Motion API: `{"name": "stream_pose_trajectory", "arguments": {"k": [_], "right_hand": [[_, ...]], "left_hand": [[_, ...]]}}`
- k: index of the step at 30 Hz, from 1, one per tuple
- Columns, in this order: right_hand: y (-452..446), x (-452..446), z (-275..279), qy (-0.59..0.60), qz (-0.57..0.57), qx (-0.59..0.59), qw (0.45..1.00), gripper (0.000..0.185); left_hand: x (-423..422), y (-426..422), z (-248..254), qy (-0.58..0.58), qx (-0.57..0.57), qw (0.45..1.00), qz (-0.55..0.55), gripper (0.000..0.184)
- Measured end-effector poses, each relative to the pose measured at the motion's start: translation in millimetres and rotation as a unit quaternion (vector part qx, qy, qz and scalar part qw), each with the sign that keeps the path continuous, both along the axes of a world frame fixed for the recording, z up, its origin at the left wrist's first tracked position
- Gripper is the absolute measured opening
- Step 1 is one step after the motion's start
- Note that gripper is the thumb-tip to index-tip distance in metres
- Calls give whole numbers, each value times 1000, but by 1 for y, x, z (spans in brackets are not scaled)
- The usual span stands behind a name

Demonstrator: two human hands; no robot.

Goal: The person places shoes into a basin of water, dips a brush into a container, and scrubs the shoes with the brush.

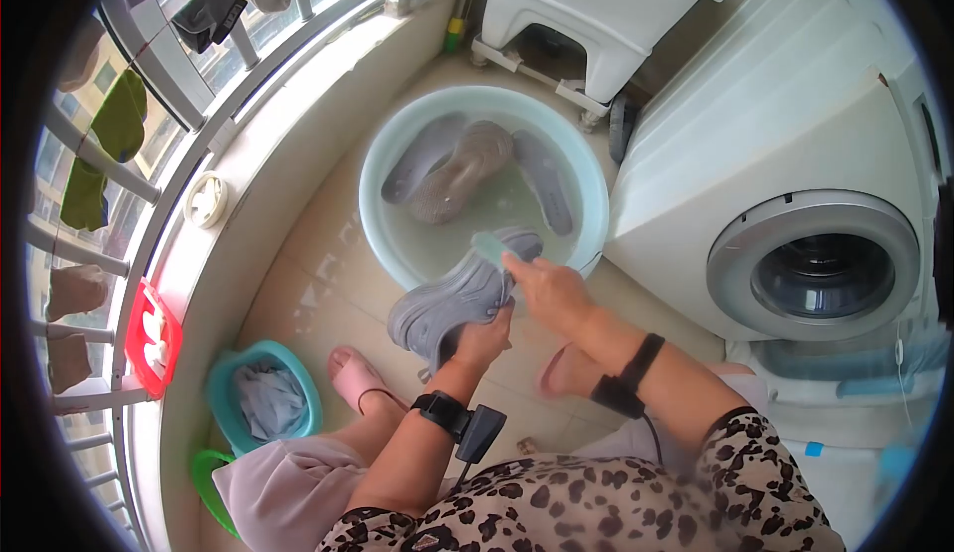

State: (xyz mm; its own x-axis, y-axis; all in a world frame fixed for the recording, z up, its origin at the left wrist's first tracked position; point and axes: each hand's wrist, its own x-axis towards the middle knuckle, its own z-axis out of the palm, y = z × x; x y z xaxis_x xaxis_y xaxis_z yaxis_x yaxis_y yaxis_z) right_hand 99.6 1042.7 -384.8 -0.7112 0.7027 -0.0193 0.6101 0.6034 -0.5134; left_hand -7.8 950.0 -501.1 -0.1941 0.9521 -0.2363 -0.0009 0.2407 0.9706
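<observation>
My left hand [481, 341] is closed on a grey shoe [442, 304], which it holds tilted over the near rim of a light-blue basin [371, 204]. A pale green brush [488, 246] is in my closed right hand [549, 296], its head against the upper side of the shoe near the toe. The brush's bristles are hidden. In the basin's cloudy water lie a second, brownish-grey shoe [465, 174] and two grey insoles, a left insole [419, 159] and a right insole [545, 182].
A teal tub [314, 403] with grey cloth stands at the lower left, by my slippered foot [360, 378]. A washing machine [795, 145] is on the right, and a white sink stand [596, 25] behind the basin. Socks [119, 120] hang along the railing; a red basket [154, 343] sits on the ledge.
</observation>
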Motion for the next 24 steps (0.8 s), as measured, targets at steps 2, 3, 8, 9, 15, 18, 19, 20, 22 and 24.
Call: {"name": "stream_pose_trajectory", "arguments": {"k": [2, 3, 8, 9, 15, 18, 19, 20, 22, 24], "right_hand": [[22, 2, -17, -28, -88, 6, 996, 31], [22, -4, -17, -42, -98, -1, 994, 32], [-16, -18, 5, -27, 89, -22, 995, 33], [-3, -14, 8, -66, 78, -9, 995, 33], [71, 62, -55, -135, -83, -52, 986, 35], [74, 70, -57, 78, -265, -243, 930, 51], [65, 65, -51, 98, -231, -299, 921, 54], [49, 60, -47, 117, -194, -354, 907, 57], [23, 49, -31, 132, -155, -392, 897, 61], [3, 38, -14, 132, -154, -362, 910, 63]], "left_hand": [[0, 4, 57, -108, -57, 990, 64, 29], [-1, 5, 58, -97, -57, 992, 63, 30], [-3, 3, 40, -103, -136, 985, 21, 31], [-4, 2, 40, -108, -165, 980, 2, 31], [-16, 4, 44, 13, 94, 995, -43, 39], [-35, 2, 73, -13, 54, 995, -81, 55], [-39, 1, 78, -28, 38, 997, -64, 59], [-44, 1, 80, -44, 21, 998, -45, 63], [-62, 2, 71, -121, -55, 990, 45, 67], [-77, -2, 74, -93, -130, 979, 126, 54]]}}
